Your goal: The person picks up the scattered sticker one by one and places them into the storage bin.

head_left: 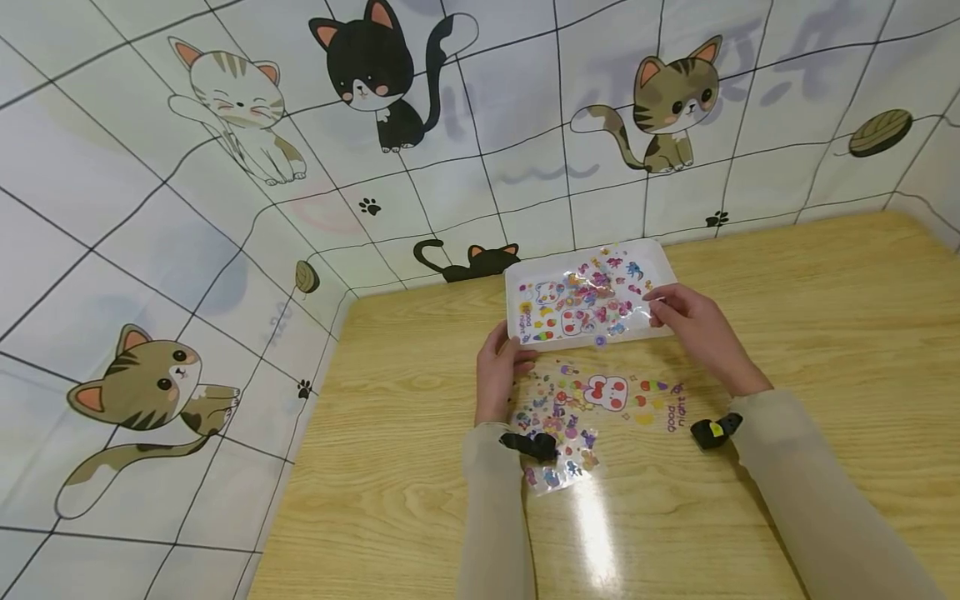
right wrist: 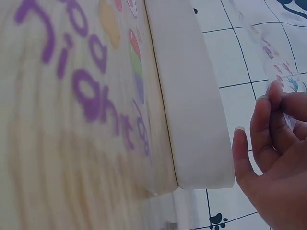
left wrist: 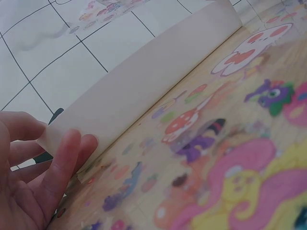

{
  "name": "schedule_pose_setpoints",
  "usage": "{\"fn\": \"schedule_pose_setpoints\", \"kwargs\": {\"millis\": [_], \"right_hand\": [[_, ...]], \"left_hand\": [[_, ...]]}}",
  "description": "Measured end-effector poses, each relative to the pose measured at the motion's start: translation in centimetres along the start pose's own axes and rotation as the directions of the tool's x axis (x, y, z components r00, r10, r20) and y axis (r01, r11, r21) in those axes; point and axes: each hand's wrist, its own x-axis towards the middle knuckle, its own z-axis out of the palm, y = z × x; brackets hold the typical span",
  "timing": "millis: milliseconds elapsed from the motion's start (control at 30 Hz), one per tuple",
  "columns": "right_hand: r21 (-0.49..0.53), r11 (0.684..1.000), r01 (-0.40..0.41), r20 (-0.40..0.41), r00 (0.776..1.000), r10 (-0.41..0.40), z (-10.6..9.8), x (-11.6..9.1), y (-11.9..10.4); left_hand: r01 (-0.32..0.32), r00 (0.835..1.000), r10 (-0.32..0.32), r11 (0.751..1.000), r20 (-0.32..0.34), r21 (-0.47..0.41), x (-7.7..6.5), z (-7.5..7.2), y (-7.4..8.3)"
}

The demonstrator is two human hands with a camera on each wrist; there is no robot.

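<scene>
The tray (head_left: 658,260) stands at the far edge of the table (head_left: 847,333), before the backdrop (head_left: 525,183); stickers (head_left: 572,322) lie in it. Sticker sheets (head_left: 609,392) lie on the table, nearer than the tray. The left hand (head_left: 497,371) is at the tray's near left corner; the right hand (head_left: 701,329), with a held sheet (right wrist: 292,84), is at its right end.

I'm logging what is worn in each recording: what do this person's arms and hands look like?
Long, plain beige sleeves, the left sleeve and right sleeve, reach toward the wrists. Each wrist carries a small black device, one left, one right; the right one bears a yellow patch. The left hand and right hand show no gloves.
</scene>
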Motion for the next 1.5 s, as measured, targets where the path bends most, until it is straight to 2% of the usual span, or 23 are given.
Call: {"fn": "schedule_pose_setpoints", "kwargs": {"millis": [133,300,467,767,1200,1500], "right_hand": [[-0.013,1.000,-0.005,-0.012,1.000,0.004,0.2,0.6,1.0],[-0.022,1.000,-0.007,0.008,1.000,0.007,0.1,0.2,-0.5],[-0.025,1.000,-0.013,0.050,0.999,0.015,-0.2,-0.3,-2.2],[-0.071,0.997,-0.037,0.067,0.997,0.042,0.1,0.3,-2.5],[-0.109,0.992,-0.067,0.132,0.988,0.082,0.0,1.7,-2.5],[-0.121,0.988,-0.098,0.142,0.983,0.115,-0.3,1.8,-2.9]], "left_hand": [[0.009,1.000,-0.009,1.000,0.019,-0.014,0.0,0.0,0.0],[0.012,0.999,-0.011,0.999,0.036,-0.036,-0.1,0.1,0.1],[0.007,1.000,-0.006,1.000,0.011,-0.021,-0.1,0.3,0.3],[-0.011,1.000,0.011,1.000,-0.011,0.017,-0.2,0.3,0.4],[-0.020,1.000,0.020,1.000,-0.012,0.001,-0.1,0.0,0.6],[-0.020,1.000,0.020,1.000,-0.007,0.000,-0.1,0.0,-0.1]]}}
